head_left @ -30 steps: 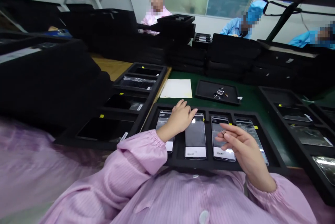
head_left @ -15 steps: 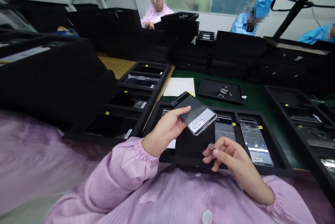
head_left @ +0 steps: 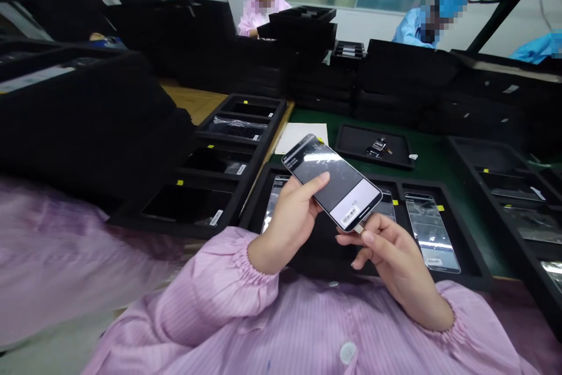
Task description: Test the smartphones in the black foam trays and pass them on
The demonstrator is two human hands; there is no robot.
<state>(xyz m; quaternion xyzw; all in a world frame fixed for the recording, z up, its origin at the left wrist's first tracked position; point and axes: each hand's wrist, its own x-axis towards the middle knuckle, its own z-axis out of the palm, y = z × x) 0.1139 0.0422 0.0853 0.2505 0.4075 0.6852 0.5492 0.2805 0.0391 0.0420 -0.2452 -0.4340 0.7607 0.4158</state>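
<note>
My left hand (head_left: 295, 214) is closed round a smartphone (head_left: 332, 182), thumb across its lit screen. The phone tilts, its lower end toward my right hand (head_left: 383, 246). There my right thumb and fingers pinch a small metallic plug (head_left: 359, 228) against the phone's bottom edge; whether it sits inside the port I cannot tell. Below the phone lies a black foam tray (head_left: 472, 246) with a phone (head_left: 432, 234) in its right slot. Two more phones are partly hidden behind my hands and the held phone.
A small black tray (head_left: 346, 144) holding small metallic parts stands behind, beside a white sheet (head_left: 301, 136). Phone trays lie left (head_left: 239, 188) and right (head_left: 522, 211). Black trays are stacked at the back (head_left: 320, 85). Several people work beyond; a pink sleeve shows at left.
The plug in my right hand has come up to the phone's bottom edge. My left hand has shifted the phone slightly right, with its screen turned more toward me.
</note>
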